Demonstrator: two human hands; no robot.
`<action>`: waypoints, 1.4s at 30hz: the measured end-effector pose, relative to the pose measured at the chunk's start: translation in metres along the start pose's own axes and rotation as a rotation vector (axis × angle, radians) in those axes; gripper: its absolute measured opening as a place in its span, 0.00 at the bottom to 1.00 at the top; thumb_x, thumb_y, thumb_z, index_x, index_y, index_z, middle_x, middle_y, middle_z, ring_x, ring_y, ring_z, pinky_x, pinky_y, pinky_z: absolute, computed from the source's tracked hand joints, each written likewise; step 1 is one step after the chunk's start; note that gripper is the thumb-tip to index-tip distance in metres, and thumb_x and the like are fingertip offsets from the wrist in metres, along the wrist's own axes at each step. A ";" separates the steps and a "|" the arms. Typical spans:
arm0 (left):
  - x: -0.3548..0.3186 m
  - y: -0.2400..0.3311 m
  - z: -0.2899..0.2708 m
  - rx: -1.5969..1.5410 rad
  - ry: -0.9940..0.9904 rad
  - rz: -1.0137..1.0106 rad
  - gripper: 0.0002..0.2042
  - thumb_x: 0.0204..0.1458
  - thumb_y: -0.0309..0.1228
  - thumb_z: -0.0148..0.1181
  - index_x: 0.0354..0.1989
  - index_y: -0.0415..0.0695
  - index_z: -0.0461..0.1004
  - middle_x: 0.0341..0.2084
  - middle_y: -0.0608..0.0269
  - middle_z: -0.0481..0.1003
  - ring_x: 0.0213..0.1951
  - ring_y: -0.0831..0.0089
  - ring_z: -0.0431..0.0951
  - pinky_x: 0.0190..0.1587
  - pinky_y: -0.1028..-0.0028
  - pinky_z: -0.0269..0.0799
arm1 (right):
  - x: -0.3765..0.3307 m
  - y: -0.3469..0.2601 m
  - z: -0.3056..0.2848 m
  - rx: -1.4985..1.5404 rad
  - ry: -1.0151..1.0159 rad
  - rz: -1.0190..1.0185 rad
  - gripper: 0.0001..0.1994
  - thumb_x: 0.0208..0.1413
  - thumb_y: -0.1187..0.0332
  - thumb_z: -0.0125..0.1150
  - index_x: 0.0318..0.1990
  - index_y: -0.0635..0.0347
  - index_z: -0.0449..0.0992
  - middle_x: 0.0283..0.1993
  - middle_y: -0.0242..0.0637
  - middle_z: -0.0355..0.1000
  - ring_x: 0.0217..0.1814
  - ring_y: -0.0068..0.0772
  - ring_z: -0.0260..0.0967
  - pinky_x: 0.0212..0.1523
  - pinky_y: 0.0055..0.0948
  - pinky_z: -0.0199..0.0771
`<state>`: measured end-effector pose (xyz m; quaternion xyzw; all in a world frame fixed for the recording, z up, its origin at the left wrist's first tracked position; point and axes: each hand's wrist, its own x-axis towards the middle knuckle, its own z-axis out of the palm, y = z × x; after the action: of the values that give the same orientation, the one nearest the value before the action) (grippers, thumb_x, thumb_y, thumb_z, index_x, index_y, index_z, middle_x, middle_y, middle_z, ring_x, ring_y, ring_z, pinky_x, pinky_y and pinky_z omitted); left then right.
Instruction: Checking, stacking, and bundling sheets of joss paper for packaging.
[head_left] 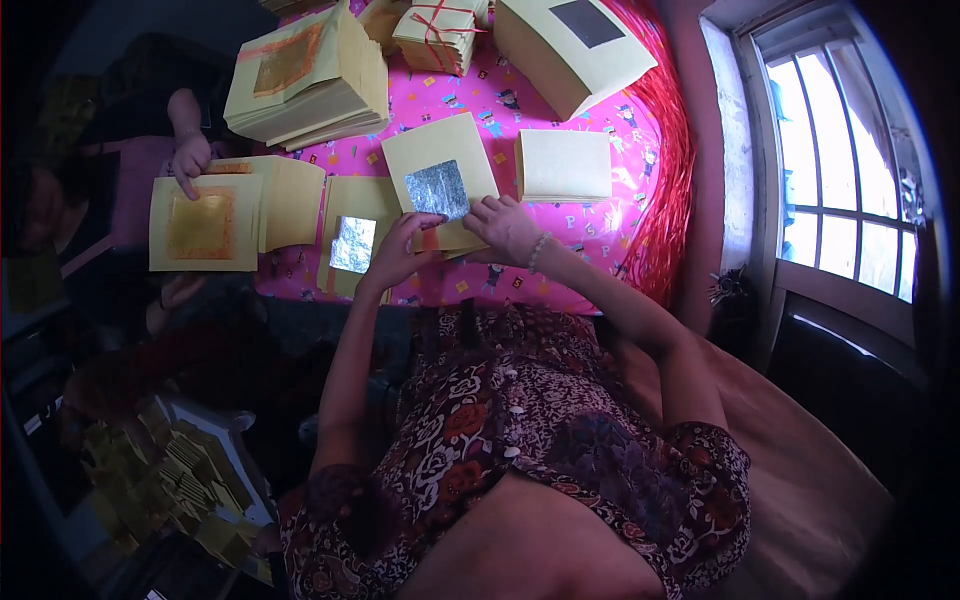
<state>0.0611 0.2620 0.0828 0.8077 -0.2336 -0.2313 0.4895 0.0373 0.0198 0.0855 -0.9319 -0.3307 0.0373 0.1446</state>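
Note:
Both hands are at the near edge of a pale yellow paper sheet bearing a silver foil square. My left hand pinches its lower left corner, the thumb close to the foil. At the lower right corner, the fingers of my right hand are closed on the same sheet. Underneath shows more yellow paper with a strip of orange, mostly hidden by my hands. Just left lies a stack of yellow sheets, its top one carrying a bright silver foil square.
Pink patterned cloth covers the table. A small yellow stack sits right, larger stacks and a red-tied bundle behind. Red strands hang along the right edge. Another person's hand touches a gold-foil sheet.

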 end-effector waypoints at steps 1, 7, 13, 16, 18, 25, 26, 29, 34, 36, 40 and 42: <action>0.001 0.000 0.000 -0.022 0.001 0.000 0.26 0.39 0.28 0.69 0.51 0.44 0.70 0.47 0.59 0.70 0.53 0.64 0.70 0.57 0.67 0.64 | 0.005 -0.006 0.005 0.019 -0.022 -0.010 0.28 0.39 0.46 0.67 0.43 0.54 0.68 0.42 0.33 0.65 0.48 0.34 0.64 0.46 0.34 0.66; 0.000 0.001 -0.004 -0.129 0.006 -0.046 0.26 0.39 0.28 0.69 0.52 0.44 0.70 0.47 0.58 0.71 0.50 0.67 0.71 0.54 0.70 0.67 | 0.021 -0.021 0.025 0.025 0.118 -0.067 0.17 0.44 0.55 0.63 0.37 0.56 0.70 0.36 0.34 0.70 0.40 0.34 0.71 0.38 0.33 0.73; -0.003 -0.006 -0.009 0.393 0.164 0.202 0.24 0.38 0.29 0.68 0.48 0.44 0.71 0.47 0.61 0.71 0.52 0.60 0.68 0.56 0.66 0.63 | 0.027 -0.006 0.017 0.159 0.221 -0.103 0.10 0.45 0.65 0.60 0.29 0.60 0.67 0.26 0.37 0.70 0.28 0.39 0.74 0.27 0.34 0.75; 0.004 -0.014 -0.016 0.403 0.196 0.228 0.19 0.38 0.25 0.62 0.43 0.44 0.72 0.42 0.58 0.73 0.48 0.57 0.70 0.51 0.64 0.67 | 0.028 -0.001 0.011 0.234 0.021 -0.082 0.13 0.43 0.64 0.61 0.34 0.61 0.68 0.33 0.40 0.70 0.37 0.43 0.73 0.35 0.37 0.75; 0.007 -0.019 -0.019 0.398 0.197 0.225 0.16 0.39 0.25 0.61 0.41 0.43 0.72 0.41 0.58 0.73 0.47 0.57 0.71 0.49 0.65 0.68 | 0.023 0.003 -0.011 0.267 0.041 -0.108 0.17 0.41 0.63 0.62 0.37 0.61 0.68 0.38 0.41 0.68 0.42 0.44 0.71 0.41 0.39 0.73; 0.028 -0.025 -0.030 0.298 0.305 0.269 0.07 0.50 0.28 0.60 0.36 0.41 0.76 0.34 0.60 0.78 0.35 0.67 0.79 0.30 0.74 0.74 | 0.019 0.049 -0.032 0.452 0.013 0.076 0.24 0.41 0.63 0.62 0.47 0.59 0.67 0.46 0.45 0.65 0.46 0.47 0.69 0.46 0.41 0.72; 0.029 -0.026 -0.029 0.224 0.332 0.147 0.07 0.50 0.30 0.61 0.35 0.41 0.76 0.31 0.58 0.77 0.30 0.66 0.78 0.29 0.72 0.73 | 0.022 0.053 -0.032 0.538 -0.019 0.171 0.22 0.43 0.64 0.62 0.47 0.60 0.67 0.44 0.45 0.66 0.42 0.48 0.70 0.43 0.41 0.74; 0.037 -0.040 -0.029 0.123 0.398 0.022 0.09 0.52 0.33 0.61 0.34 0.40 0.76 0.24 0.59 0.75 0.19 0.71 0.75 0.24 0.74 0.69 | 0.039 0.058 -0.026 0.684 0.137 0.290 0.18 0.51 0.58 0.62 0.41 0.64 0.71 0.36 0.46 0.72 0.34 0.45 0.74 0.37 0.38 0.76; 0.052 -0.041 -0.025 -0.005 0.533 -0.106 0.09 0.54 0.34 0.60 0.34 0.40 0.75 0.17 0.61 0.72 0.18 0.76 0.70 0.22 0.74 0.65 | 0.063 0.068 -0.018 0.785 0.230 0.626 0.17 0.55 0.57 0.62 0.32 0.66 0.72 0.25 0.41 0.72 0.26 0.29 0.71 0.29 0.32 0.71; 0.058 -0.040 -0.023 -0.003 0.607 -0.081 0.09 0.54 0.34 0.60 0.32 0.40 0.74 0.16 0.61 0.71 0.17 0.76 0.70 0.21 0.74 0.64 | 0.071 0.068 -0.016 0.709 0.252 0.656 0.19 0.55 0.55 0.62 0.32 0.66 0.71 0.25 0.45 0.72 0.27 0.38 0.71 0.30 0.35 0.71; 0.070 -0.039 -0.024 0.100 0.677 -0.186 0.15 0.54 0.38 0.59 0.24 0.39 0.67 0.15 0.57 0.70 0.17 0.65 0.71 0.22 0.67 0.64 | 0.084 0.070 -0.008 0.557 0.263 0.753 0.21 0.54 0.52 0.60 0.29 0.65 0.67 0.25 0.50 0.70 0.29 0.52 0.71 0.31 0.42 0.70; 0.075 -0.038 -0.025 0.138 0.699 -0.178 0.17 0.54 0.39 0.59 0.22 0.39 0.64 0.14 0.56 0.69 0.17 0.60 0.71 0.22 0.64 0.63 | 0.088 0.073 0.000 0.517 0.270 0.761 0.21 0.55 0.52 0.60 0.30 0.65 0.67 0.27 0.51 0.71 0.30 0.53 0.71 0.32 0.43 0.70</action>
<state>0.1407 0.2490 0.0484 0.8863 0.0039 0.0332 0.4620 0.1496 0.0211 0.0662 -0.9167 0.0759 0.0471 0.3895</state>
